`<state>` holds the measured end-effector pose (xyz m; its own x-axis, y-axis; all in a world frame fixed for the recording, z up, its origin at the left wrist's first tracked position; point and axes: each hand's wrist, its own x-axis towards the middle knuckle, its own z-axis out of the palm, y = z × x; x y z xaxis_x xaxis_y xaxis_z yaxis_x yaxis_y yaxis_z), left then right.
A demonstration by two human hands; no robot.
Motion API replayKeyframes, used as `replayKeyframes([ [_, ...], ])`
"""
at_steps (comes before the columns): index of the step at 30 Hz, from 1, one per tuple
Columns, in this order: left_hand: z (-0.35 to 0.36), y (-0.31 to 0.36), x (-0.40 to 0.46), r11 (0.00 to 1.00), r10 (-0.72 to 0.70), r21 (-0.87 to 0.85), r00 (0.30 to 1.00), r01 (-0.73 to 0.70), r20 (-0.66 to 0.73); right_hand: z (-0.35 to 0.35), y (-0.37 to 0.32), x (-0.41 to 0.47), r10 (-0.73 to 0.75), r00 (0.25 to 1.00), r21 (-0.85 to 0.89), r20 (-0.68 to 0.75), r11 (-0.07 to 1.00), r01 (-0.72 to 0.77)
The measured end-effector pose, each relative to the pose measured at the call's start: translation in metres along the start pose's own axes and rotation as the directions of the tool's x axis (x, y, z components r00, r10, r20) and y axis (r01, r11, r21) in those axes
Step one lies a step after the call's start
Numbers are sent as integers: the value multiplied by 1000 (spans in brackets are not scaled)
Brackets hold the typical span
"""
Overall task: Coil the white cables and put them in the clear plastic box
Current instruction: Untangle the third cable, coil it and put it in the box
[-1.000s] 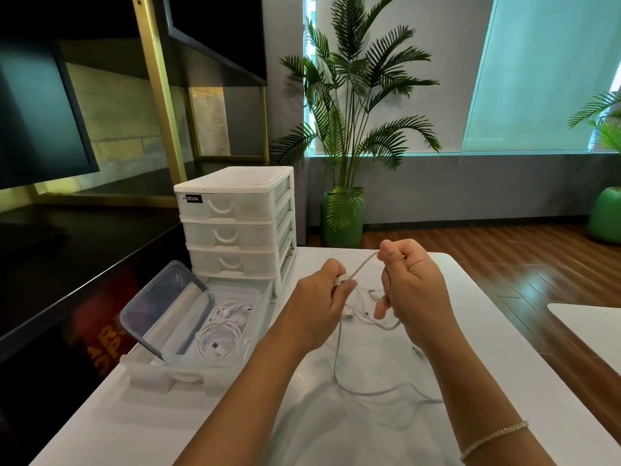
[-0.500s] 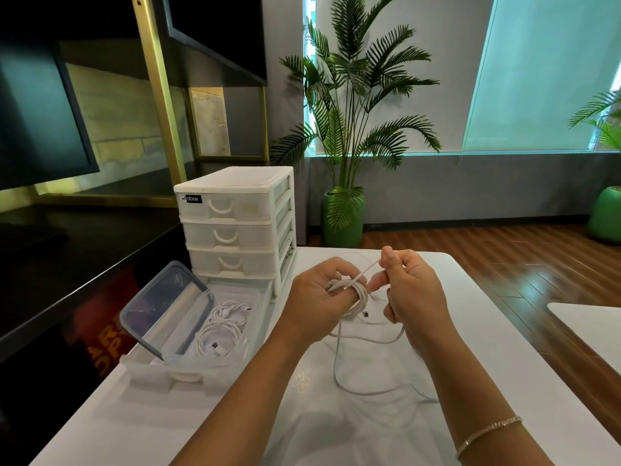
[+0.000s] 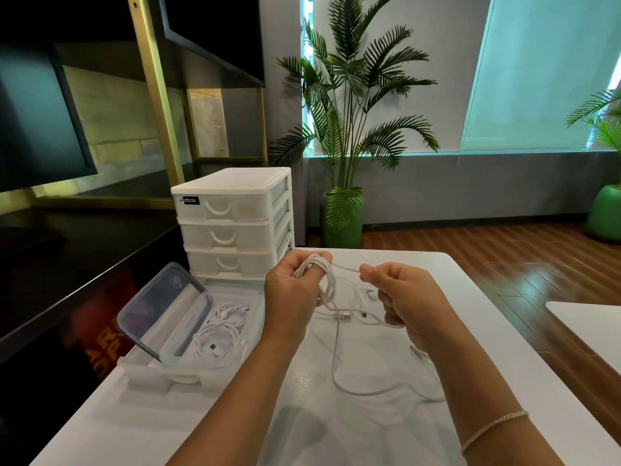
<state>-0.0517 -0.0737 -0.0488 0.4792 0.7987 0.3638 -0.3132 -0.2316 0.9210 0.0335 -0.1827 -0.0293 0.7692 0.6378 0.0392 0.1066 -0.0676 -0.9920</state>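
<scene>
My left hand (image 3: 291, 294) is raised over the white table (image 3: 470, 297) with several loops of a white cable (image 3: 326, 284) wound round its fingers. My right hand (image 3: 403, 297) pinches the same cable's loose strand a little to the right, the strand stretched taut between both hands. The rest of the cable trails down in a loose curve (image 3: 339, 375) onto the table. The clear plastic box (image 3: 248, 307) stands open at the left, with coiled white cables (image 3: 218, 331) lying inside. Its clear lid (image 3: 158, 307) leans tilted against the box.
A white drawer unit (image 3: 232, 223) stands behind the box. More loose cable ends with plugs (image 3: 356, 314) lie on the table under my hands. The table's right edge drops to a wooden floor; a dark counter runs along the left.
My left hand has gained more loops of cable around its fingers. My right hand moved right and down, drawing the strand out. Less slack cable lies on the table.
</scene>
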Motion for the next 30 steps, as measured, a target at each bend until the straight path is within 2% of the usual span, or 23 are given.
replayKeyframes([
  [4,-1,-5,5,996,-90,-6,993,90,-71,-1,-6,-3,73,991,133,111,987,-88],
  [11,-7,-7,9,990,-66,117,986,84,-152,-6,-12,-6,59,992,253,111,964,-86],
  [17,-6,-4,6,978,-61,188,988,88,-142,0,-11,-3,25,999,142,-40,990,-19],
  [21,-7,-7,8,958,-83,262,989,114,-125,1,-12,-4,49,999,394,1,918,-45],
  [23,-9,-9,9,940,-106,313,987,140,-123,1,-12,-4,39,999,444,6,895,-38],
  [25,-11,-10,11,931,-139,323,983,172,-123,1,-12,-4,16,999,381,-43,925,2],
  [27,-10,-9,10,936,-170,292,978,199,-121,0,-10,-3,-5,996,245,-89,969,26],
  [30,-6,-6,9,944,-228,217,967,247,-112,3,-7,-2,-7,997,75,-79,997,13],
])
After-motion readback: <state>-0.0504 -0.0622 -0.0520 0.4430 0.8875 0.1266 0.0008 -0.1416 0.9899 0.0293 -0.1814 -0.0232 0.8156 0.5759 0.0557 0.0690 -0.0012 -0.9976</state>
